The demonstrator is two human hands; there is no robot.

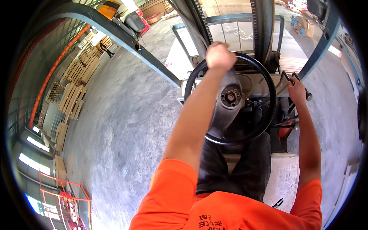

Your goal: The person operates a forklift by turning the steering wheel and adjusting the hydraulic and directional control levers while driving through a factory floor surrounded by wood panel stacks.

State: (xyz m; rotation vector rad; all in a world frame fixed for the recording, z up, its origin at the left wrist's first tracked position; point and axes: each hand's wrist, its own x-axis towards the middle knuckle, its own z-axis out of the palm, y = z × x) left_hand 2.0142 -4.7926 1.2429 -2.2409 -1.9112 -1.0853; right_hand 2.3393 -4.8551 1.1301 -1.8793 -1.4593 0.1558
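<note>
I sit at the controls of a forklift. My left hand [220, 56], slightly blurred, is closed in a fist at the upper left of the black steering wheel [273, 94]; whether it grips the rim or a knob on it is hidden. To the right of the wheel, my right hand [297, 90] is wrapped round a black control lever [294, 76]. A second bent lever [282, 78] stands just left of it. Under the wheel is the grey steering column [226, 111].
Beyond the wheel rise the mast [263, 30] and a blue load backrest [230, 17], with large pale sheets [293, 48] past it. Stacked wooden pallets [73, 99] line the left wall, near a distant person [106, 50]. An orange railing [65, 198] stands lower left.
</note>
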